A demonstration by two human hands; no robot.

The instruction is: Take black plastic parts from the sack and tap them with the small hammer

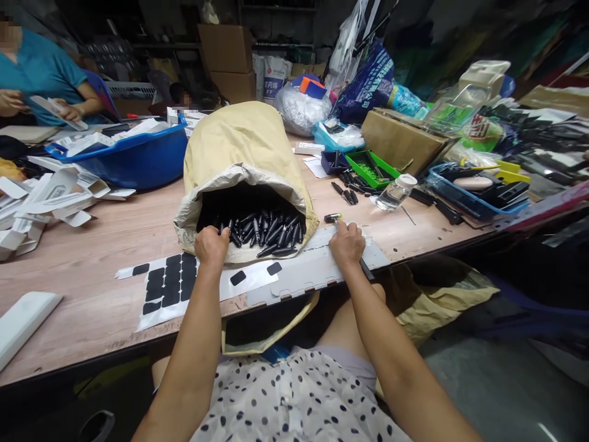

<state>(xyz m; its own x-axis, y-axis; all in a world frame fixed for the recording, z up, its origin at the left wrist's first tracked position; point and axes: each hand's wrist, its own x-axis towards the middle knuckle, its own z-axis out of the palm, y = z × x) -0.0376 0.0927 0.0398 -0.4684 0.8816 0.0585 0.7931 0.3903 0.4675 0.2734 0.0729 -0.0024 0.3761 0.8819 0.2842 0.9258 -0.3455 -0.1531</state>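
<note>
A large tan woven sack point(239, 138) lies on its side on the table, its mouth facing me. Inside the mouth are many loose black pen-shaped parts point(271, 233). My left hand point(211, 245) is closed at the left of this mouth, against the parts; what its fingers hold is hidden. My right hand point(347, 244) grips a small hammer point(332, 218), whose black and yellow-green head points away from me and whose dark handle shows below the hand. Under that hand lies a grey flat board point(313, 264) along the table's front edge.
A sheet of black stickers point(172, 279) lies left of the board. Blue basin point(133, 156) and white boxes point(55, 196) stand left. To the right are a green tray point(372, 169), clear bottle point(396, 191) and blue basket point(478, 190). A co-worker point(43, 73) sits at far left.
</note>
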